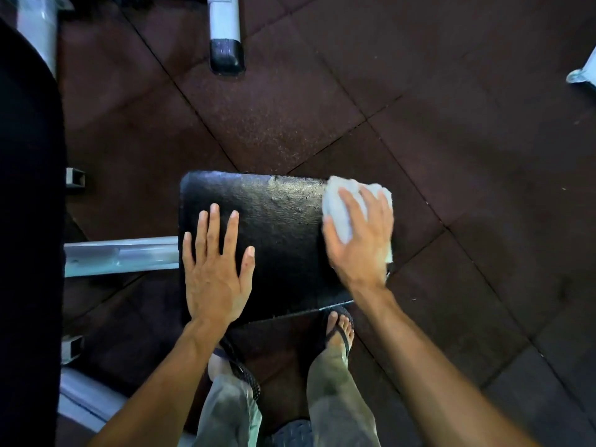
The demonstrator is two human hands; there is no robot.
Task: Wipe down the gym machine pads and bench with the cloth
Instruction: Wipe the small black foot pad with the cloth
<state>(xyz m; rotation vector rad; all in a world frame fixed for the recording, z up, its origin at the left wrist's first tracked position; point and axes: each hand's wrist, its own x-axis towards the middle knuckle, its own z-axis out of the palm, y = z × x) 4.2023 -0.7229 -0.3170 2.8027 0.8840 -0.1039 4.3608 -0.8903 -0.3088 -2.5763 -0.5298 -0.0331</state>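
My right grip (359,233) clutches the cloth (342,201) at the pad (283,227) edge — left grip (214,269) flat, open, bracing. Mid-wipe; next, sweep toward it.

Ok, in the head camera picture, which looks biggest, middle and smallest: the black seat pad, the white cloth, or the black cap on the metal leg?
1. Black textured rectangular seat pad
2. Crumpled white cloth
3. Black rubber end cap; farther away, so its true size is unsure.

Dark rubber floor tiles (419,91) (speckled, dimly lit) under pale metal frame bars (119,254)
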